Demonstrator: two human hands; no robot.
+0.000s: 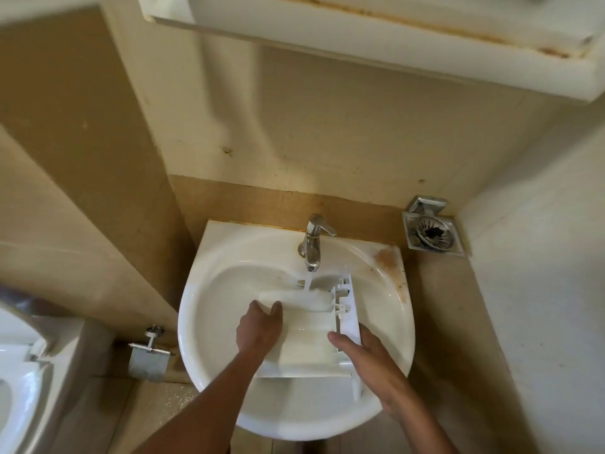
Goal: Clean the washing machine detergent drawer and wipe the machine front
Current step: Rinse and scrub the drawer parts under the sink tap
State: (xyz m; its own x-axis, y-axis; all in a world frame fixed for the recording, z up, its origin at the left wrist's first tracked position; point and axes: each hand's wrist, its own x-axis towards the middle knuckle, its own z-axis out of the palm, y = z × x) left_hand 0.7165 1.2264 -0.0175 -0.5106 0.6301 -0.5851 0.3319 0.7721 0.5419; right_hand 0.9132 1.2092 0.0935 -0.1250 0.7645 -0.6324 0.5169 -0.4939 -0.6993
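Note:
The white plastic detergent drawer (307, 342) lies across the white washbasin (209, 309), its front panel to the right. Water runs from the chrome tap (313, 240) onto the drawer's far end. My left hand (260, 326) grips the drawer's left edge, thumb on top. My right hand (363, 352) holds the drawer at its front panel, with the thumb inside the near compartment. The washing machine is out of view.
A rusty stain marks the basin's right rim (388, 260). A metal soap holder (432, 232) hangs on the wall at right. A toilet-paper holder (147, 358) and a toilet (23, 381) are at lower left. A white cabinet (360, 31) hangs overhead.

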